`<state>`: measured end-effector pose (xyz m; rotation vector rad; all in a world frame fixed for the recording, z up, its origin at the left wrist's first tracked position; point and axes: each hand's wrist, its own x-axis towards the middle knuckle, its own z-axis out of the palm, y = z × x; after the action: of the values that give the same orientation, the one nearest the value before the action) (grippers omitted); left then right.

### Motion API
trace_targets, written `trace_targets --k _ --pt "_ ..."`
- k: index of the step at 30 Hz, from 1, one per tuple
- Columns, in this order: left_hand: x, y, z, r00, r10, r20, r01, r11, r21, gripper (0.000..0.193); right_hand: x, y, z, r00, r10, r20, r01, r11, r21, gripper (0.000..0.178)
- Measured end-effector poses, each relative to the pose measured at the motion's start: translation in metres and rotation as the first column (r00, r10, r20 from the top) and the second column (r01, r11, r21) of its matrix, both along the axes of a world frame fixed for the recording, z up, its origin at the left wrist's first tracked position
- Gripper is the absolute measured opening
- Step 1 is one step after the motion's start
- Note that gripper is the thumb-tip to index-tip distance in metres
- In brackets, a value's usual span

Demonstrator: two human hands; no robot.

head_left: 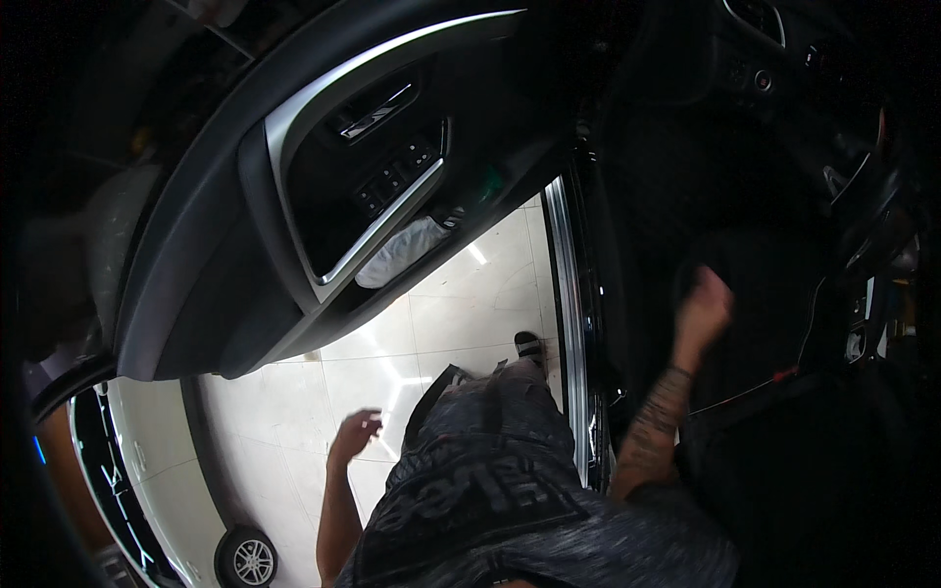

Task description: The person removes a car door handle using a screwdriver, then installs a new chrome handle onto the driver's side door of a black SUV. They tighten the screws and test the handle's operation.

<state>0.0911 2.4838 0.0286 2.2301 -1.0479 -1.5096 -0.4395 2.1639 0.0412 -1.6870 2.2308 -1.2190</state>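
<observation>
Standing on pale glossy floor tiles [461, 314] beside an open car door [245, 245], seen from above. At far left, a white car [147, 470] with one wheel [247, 559] near the bottom edge. Above that, the door's dark inner panel with a silver trim strip [382, 230], a bank of window switches [392, 176] and a chrome pull handle [377, 113]. Tucked in the door pocket, a white crumpled cloth [402, 250].

Lower down, the left hand [355, 433] hung free over the tiles, fingers loosely curled and slightly apart, gripping nothing, well apart from the door. Just beside it, a grey patterned shirt and shorts [490, 470], and one foot in a dark sandal [530, 347] planted on the tiles next to the sill.

Further right, the shiny door sill [573, 323] ran top to bottom. Past it, the tattooed right forearm reached into the dark cabin, the right hand [704, 306] raised over the black seat [765, 294]; blurred, so cannot tell whether the fingers were together or touching the seat. Near it, a thin red cord [760, 385] lay across the seat edge. At far right, dim dashboard controls [863, 186].
</observation>
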Motion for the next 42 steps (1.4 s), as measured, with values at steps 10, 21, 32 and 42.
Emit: trace_targets --k 10,21,32,42 --pt "-0.128 -0.371 0.195 0.549 0.022 0.836 0.657 0.607 -0.447 0.059 0.312 -0.138 0.172 0.580 0.813 0.039 -0.700 0.523 -0.486 0.016" --pt "-0.136 -0.364 0.181 0.490 -0.014 0.871 0.723 0.565 -0.398 0.046 0.332 -0.137 0.176 0.659 0.748 -0.078 -0.748 0.641 -0.170 0.018" --pt "-0.121 -0.373 0.145 0.202 -0.122 0.972 0.782 0.618 -0.085 0.019 0.362 -0.117 0.199 0.759 0.644 -0.092 -0.650 0.756 -0.070 0.029" --pt "-0.118 -0.372 0.128 0.060 -0.032 0.998 0.875 0.483 -0.037 0.037 0.372 -0.102 0.186 0.869 0.495 0.017 -0.492 0.865 -0.097 0.025"
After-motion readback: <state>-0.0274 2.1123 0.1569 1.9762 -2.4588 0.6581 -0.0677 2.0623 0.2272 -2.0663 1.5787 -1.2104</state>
